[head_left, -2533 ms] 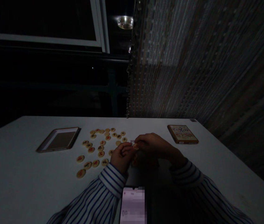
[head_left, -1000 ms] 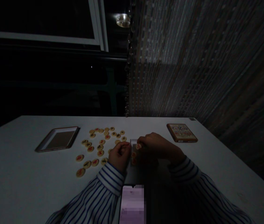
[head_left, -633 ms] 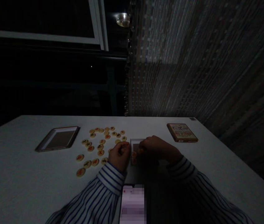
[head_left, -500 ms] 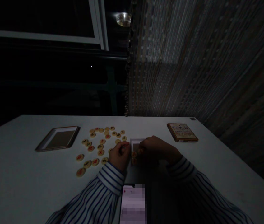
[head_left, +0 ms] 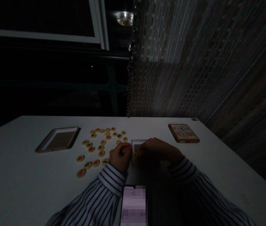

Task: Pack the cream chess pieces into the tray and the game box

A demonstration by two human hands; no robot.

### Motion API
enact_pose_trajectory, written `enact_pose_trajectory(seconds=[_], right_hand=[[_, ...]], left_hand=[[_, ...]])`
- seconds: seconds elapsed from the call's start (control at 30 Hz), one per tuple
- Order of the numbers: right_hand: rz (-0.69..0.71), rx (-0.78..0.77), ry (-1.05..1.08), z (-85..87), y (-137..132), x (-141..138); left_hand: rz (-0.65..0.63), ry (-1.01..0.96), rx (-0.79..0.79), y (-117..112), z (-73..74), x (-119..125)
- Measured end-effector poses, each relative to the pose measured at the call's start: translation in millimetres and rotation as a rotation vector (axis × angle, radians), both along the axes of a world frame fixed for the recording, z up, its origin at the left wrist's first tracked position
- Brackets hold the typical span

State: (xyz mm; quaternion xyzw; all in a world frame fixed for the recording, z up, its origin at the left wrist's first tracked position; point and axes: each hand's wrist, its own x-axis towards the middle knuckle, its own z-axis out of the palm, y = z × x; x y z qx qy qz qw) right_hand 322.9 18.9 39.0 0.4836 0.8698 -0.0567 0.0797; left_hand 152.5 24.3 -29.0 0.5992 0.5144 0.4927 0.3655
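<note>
A small open box (head_left: pixel 137 143) lies on the white table (head_left: pixel 24 185) between my hands, with a few round game discs (head_left: pixel 135 158) inside. My left hand (head_left: pixel 120 157) is curled against the box's left edge, fingers closed on its wall. My right hand (head_left: pixel 157 150) reaches in from the right, its fingertips pinched on a disc (head_left: pixel 141 153) low in the box. Several loose cream discs (head_left: pixel 101 145) with red or black marks are scattered to the left of my left hand.
An empty box lid or tray (head_left: pixel 59 139) lies at the left. A closed printed box (head_left: pixel 184 133) sits at the right rear. A lit phone (head_left: pixel 134 205) stands near my chest. A curtain and a dark window stand behind the table.
My right hand has carried a disc from above the table down into the small box. My left hand has stayed on the box's left edge.
</note>
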Motion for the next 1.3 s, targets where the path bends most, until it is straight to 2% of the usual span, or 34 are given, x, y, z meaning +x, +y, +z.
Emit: enact_pose_trajectory(seconds=[0.57, 0.9, 1.3], right_hand=[[0.050, 0.019, -0.010, -3.2, 0.1, -0.6], [0.032, 0.002, -0.025, 5.1, -4.2, -4.4], [0.033, -0.013, -0.023, 3.9, -2.7, -5.0]], left_hand=[[0.024, 0.039, 0.062, 0.2, 0.4, -0.3], [0.003, -0.010, 0.032, -0.9, 1.8, 0.0], [-0.006, 0.021, 0.019, 0.8, -0.7, -1.4]])
